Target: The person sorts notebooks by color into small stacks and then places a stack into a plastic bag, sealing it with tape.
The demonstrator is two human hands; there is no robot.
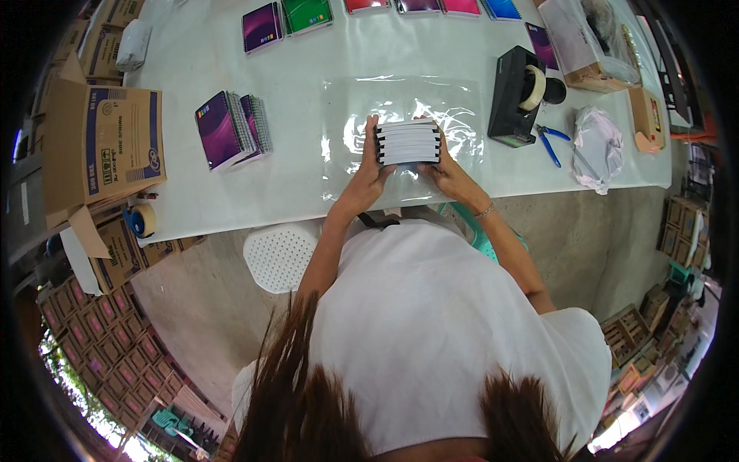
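one white table (pixel 292 200) fills the upper middle, with one large cardboard box (pixel 115 142) nearest its left edge. one clear plastic sheet (pixel 342 100) lies in the middle. to the right are one black tape dispenser (pixel 508 100) and one crumpled white bundle (pixel 596 146). two purple notebooks (pixel 218 131) overlap at left; one pair of blue pliers (pixel 550 146) lies beside the dispenser. one stack of notebooks (pixel 408 143), white page edges showing, is between the two hands, above the sheet; whether it touches the sheet i cannot tell. the left hand (pixel 372 165) and right hand (pixel 446 167) are partly curled, each gripping one end of the stack.
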